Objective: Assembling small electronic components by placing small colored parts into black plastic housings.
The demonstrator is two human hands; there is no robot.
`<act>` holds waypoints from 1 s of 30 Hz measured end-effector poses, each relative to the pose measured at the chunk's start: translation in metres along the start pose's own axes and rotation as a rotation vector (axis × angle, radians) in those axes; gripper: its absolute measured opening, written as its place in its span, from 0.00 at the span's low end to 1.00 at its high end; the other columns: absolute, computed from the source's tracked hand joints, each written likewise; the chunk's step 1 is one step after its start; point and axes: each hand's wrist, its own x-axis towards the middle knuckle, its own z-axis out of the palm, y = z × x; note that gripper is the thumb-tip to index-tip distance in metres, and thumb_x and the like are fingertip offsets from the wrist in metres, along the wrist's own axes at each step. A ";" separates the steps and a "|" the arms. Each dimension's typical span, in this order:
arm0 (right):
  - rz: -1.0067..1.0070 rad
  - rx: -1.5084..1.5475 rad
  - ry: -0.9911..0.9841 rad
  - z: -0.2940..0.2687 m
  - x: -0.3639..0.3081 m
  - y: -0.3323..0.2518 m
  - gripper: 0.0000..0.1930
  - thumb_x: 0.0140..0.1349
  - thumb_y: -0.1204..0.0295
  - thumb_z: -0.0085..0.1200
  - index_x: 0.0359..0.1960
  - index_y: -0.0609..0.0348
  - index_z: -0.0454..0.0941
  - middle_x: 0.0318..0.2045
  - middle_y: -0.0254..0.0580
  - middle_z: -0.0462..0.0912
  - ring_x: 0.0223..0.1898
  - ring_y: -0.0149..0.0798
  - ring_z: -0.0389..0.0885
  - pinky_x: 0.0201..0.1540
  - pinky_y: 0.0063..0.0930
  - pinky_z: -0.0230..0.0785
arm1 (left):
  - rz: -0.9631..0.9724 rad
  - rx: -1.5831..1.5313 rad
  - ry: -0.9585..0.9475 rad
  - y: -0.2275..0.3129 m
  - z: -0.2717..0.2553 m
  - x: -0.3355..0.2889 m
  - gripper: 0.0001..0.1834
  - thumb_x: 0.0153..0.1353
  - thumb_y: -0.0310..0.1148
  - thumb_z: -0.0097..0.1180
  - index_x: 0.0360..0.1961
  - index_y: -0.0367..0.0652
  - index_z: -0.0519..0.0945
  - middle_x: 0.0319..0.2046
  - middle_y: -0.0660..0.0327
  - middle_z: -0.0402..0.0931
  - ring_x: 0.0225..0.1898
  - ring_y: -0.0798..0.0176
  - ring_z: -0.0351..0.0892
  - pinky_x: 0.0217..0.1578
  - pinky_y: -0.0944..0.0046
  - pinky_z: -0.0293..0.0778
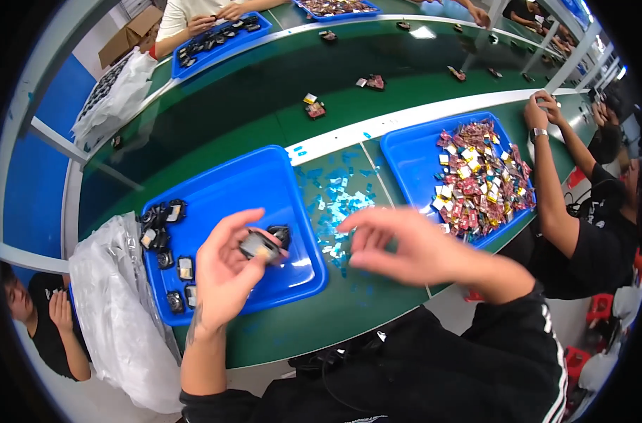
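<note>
My left hand [222,271] is over the left blue tray [215,187], its fingers and thumb closed round a small black plastic housing [259,247] with a pale insert. Another dark piece [280,234] shows just beyond it; I cannot tell whether it is in the hand or the tray. To the right, my right hand [398,247] hovers over the green table, slightly blurred. Its fingers are bent, thumb and forefinger apart, with nothing visible between them. Several similar black housings [186,268] lie along the tray's left side.
Blue film scraps [338,201] litter the table between the trays. A right-hand blue tray [412,158] holds a heap of small red circuit boards [476,183]. Beyond a white rail, a green conveyor [243,106] carries scattered parts. Clear plastic sheeting [109,296] hangs at left; co-workers sit around.
</note>
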 end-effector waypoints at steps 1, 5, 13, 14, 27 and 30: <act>0.012 0.003 0.038 0.011 -0.011 0.002 0.15 0.59 0.74 0.62 0.49 0.59 0.76 0.30 0.38 0.81 0.29 0.30 0.82 0.32 0.23 0.75 | -0.111 -0.329 -0.104 0.006 0.021 0.012 0.26 0.57 0.18 0.56 0.59 0.36 0.70 0.47 0.52 0.79 0.46 0.61 0.81 0.48 0.62 0.80; -0.023 0.076 0.256 0.030 -0.020 0.014 0.13 0.58 0.77 0.63 0.44 0.63 0.76 0.29 0.39 0.82 0.30 0.30 0.83 0.33 0.24 0.76 | -0.285 -0.734 -0.214 0.009 0.067 0.034 0.19 0.64 0.21 0.53 0.56 0.34 0.68 0.48 0.47 0.79 0.44 0.61 0.82 0.46 0.62 0.82; 0.226 -1.120 0.516 -0.092 -0.030 0.056 0.08 0.53 0.71 0.63 0.33 0.59 0.81 0.33 0.47 0.80 0.39 0.51 0.79 0.43 0.44 0.73 | -0.404 -0.770 -0.100 0.013 0.079 0.049 0.10 0.66 0.24 0.53 0.47 0.38 0.70 0.48 0.45 0.78 0.44 0.53 0.83 0.45 0.61 0.83; 0.269 -1.168 0.462 -0.099 -0.034 0.061 0.09 0.52 0.71 0.64 0.33 0.59 0.81 0.33 0.47 0.79 0.40 0.52 0.79 0.43 0.44 0.73 | -0.404 -0.774 -0.097 0.011 0.083 0.048 0.10 0.66 0.24 0.53 0.47 0.38 0.70 0.48 0.45 0.78 0.44 0.53 0.83 0.45 0.61 0.83; 0.016 -0.123 0.689 -0.065 -0.033 0.025 0.05 0.60 0.81 0.59 0.36 0.64 0.76 0.30 0.29 0.78 0.30 0.20 0.74 0.34 0.14 0.66 | -0.274 -0.742 -0.014 -0.001 0.068 0.046 0.15 0.63 0.23 0.57 0.51 0.38 0.71 0.38 0.58 0.79 0.42 0.61 0.84 0.41 0.68 0.81; -0.051 0.124 0.609 -0.050 -0.029 0.010 0.05 0.61 0.81 0.58 0.37 0.65 0.76 0.30 0.30 0.78 0.30 0.20 0.75 0.34 0.13 0.66 | -0.273 -0.623 -0.010 -0.003 0.061 0.048 0.12 0.64 0.26 0.58 0.47 0.41 0.72 0.39 0.58 0.79 0.38 0.63 0.83 0.40 0.67 0.80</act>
